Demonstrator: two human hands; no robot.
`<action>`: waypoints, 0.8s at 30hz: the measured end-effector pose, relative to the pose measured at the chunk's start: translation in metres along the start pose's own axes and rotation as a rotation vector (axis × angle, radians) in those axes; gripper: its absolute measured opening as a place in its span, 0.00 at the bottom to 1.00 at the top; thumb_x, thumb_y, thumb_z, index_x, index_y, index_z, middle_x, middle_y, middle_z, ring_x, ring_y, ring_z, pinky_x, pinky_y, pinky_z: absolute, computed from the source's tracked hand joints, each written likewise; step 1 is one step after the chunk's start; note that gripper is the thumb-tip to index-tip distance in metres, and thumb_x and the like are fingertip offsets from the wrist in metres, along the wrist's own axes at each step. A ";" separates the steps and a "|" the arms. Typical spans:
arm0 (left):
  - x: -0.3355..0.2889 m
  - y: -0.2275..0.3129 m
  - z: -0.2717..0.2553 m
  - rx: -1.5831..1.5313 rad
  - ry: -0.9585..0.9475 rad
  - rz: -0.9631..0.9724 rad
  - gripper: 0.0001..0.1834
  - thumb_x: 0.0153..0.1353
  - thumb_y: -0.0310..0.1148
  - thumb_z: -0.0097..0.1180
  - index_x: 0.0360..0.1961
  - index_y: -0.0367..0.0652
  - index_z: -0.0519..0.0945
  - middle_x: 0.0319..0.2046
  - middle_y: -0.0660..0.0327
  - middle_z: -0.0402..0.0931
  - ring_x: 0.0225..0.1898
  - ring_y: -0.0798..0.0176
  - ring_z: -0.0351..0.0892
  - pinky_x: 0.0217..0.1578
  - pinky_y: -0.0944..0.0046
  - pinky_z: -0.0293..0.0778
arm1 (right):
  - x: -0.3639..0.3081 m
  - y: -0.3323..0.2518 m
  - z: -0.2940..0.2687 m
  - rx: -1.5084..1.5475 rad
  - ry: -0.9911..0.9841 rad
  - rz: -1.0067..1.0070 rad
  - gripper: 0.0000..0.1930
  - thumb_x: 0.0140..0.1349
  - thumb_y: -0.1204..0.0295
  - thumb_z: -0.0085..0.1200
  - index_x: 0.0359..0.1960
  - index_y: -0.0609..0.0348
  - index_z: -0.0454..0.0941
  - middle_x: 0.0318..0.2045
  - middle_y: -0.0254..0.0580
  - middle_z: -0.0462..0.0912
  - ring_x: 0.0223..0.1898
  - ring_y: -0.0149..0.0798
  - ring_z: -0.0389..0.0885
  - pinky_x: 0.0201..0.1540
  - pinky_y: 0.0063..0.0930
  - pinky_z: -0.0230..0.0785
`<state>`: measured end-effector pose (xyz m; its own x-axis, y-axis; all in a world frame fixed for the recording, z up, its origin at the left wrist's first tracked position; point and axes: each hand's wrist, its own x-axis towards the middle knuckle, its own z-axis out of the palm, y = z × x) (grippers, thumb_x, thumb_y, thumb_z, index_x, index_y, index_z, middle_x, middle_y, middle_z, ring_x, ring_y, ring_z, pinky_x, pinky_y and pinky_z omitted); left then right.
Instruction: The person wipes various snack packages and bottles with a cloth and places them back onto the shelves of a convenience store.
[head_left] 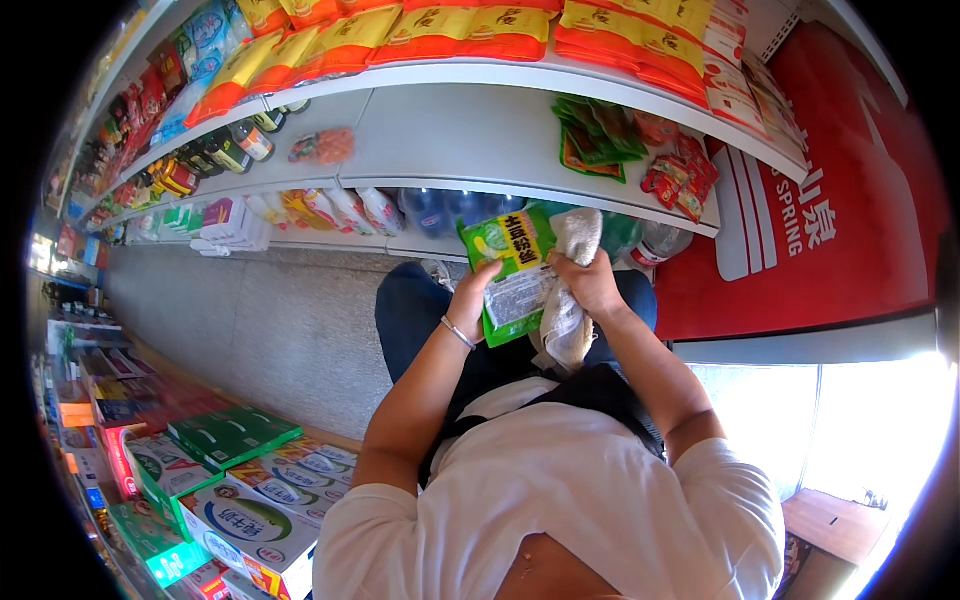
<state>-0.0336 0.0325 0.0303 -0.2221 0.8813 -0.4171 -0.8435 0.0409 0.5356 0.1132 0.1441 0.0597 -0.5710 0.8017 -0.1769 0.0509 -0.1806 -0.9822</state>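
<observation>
wiping looks underway, reshelving seemingly undone: at frame centre the left hand [470, 298] grips a green noodle packet [512, 270], the right hand [592, 285] clutches a white cloth [567, 330] beside it.

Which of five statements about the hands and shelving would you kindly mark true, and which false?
1. The left hand holds a green-and-yellow plastic packet. True.
2. The right hand grips a glass bottle. False: it grips a crumpled white fabric cloth.
3. A shiny silver metal bracelet circles the left wrist. True.
4. The large red panel with white markings stands left of the long white shelving. False: it stands to its right.
5. Yellow-and-orange plastic packets lie on that shelving. True.
</observation>
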 end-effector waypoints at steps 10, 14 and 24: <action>0.198 0.070 0.008 0.606 0.073 0.232 0.17 0.51 0.28 0.49 0.44 0.38 0.70 0.31 0.57 0.74 0.33 0.64 0.76 0.34 0.64 0.73 | 0.017 0.015 -0.067 0.317 0.267 -0.022 0.21 0.56 0.73 0.51 0.52 0.63 0.64 0.46 0.40 0.72 0.46 0.35 0.71 0.48 0.29 0.64; 0.291 0.055 0.019 1.103 0.070 0.240 0.21 0.48 0.28 0.50 0.46 0.35 0.71 0.38 0.47 0.76 0.40 0.55 0.76 0.42 0.60 0.70 | 0.007 -0.001 -0.068 0.308 0.252 0.087 0.23 0.56 0.72 0.50 0.53 0.62 0.62 0.47 0.43 0.71 0.48 0.39 0.71 0.50 0.33 0.64; 0.210 0.074 -0.071 0.533 0.268 0.878 0.16 0.53 0.19 0.46 0.45 0.39 0.72 0.40 0.59 0.73 0.39 0.66 0.75 0.39 0.70 0.71 | 0.133 -0.035 0.034 0.254 0.122 0.358 0.17 0.56 0.68 0.51 0.47 0.60 0.69 0.37 0.40 0.76 0.39 0.38 0.75 0.42 0.33 0.69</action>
<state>-0.1776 0.1868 -0.0699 -0.8047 0.5721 0.1588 -0.0261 -0.3012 0.9532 0.0075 0.2381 0.0724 -0.4523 0.7222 -0.5233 0.0163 -0.5800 -0.8145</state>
